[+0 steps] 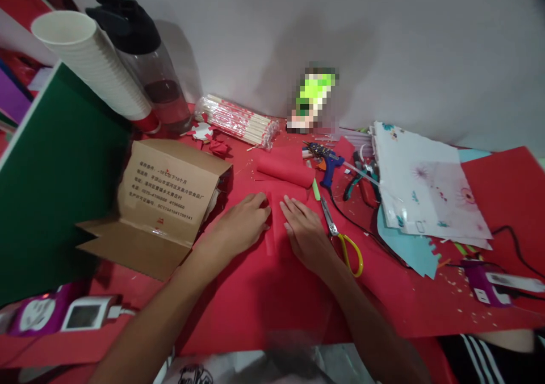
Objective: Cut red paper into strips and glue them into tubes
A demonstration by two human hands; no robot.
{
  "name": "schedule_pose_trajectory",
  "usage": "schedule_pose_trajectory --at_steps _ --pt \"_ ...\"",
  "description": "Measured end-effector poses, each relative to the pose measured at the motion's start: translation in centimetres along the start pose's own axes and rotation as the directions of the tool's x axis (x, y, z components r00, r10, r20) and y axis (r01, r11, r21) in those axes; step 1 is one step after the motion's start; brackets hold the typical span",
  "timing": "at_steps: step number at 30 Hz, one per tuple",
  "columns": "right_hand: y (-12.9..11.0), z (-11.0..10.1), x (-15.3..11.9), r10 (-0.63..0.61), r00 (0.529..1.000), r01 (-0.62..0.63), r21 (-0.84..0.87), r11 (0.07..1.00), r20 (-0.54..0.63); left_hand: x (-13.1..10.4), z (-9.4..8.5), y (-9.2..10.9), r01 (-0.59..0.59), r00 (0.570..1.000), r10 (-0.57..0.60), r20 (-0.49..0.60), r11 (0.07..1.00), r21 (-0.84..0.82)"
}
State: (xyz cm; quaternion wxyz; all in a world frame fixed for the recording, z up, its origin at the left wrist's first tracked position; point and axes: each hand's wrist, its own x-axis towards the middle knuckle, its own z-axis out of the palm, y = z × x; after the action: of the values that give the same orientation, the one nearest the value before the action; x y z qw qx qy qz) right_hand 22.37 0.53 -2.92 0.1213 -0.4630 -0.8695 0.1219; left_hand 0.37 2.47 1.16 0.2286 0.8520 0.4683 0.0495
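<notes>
Both hands rest on red paper on the red table, one on each side of a narrow folded red strip [276, 225]. My left hand [249, 222] has its fingers curled together at the strip's left edge; what they may pinch is hidden. On the right side, my right hand [304, 230] lies with its fingers stretched out, their tips beside the strip. Just beyond the hands is a rolled piece of red paper [285, 170]. Scissors with yellow handles [338, 233] lie to the right of my right hand.
An open cardboard box [162, 193], stacked paper cups [97, 69] and a bottle [159, 83] stand at left. A blue glue gun [331, 165], pliers [360, 179] and patterned sheets [430, 191] lie at right. Packaged sticks [236, 120] lie by the wall.
</notes>
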Motion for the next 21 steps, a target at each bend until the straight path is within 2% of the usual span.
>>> schedule_pose_trajectory --at_steps 4,10,21 --pt "0.04 0.2 0.07 0.002 1.0 -0.002 -0.023 1.0 0.007 0.09 -0.16 0.03 0.01 1.0 -0.011 0.019 0.999 0.034" --pt "-0.07 0.39 -0.32 -0.037 0.996 0.034 -0.027 0.999 -0.087 0.16 -0.5 0.07 0.019 0.999 -0.021 0.049 0.999 0.044" --pt "-0.32 0.02 0.03 0.006 0.999 -0.006 -0.01 1.0 -0.049 0.14 -0.62 0.04 0.018 0.998 -0.022 0.056 0.998 0.067"
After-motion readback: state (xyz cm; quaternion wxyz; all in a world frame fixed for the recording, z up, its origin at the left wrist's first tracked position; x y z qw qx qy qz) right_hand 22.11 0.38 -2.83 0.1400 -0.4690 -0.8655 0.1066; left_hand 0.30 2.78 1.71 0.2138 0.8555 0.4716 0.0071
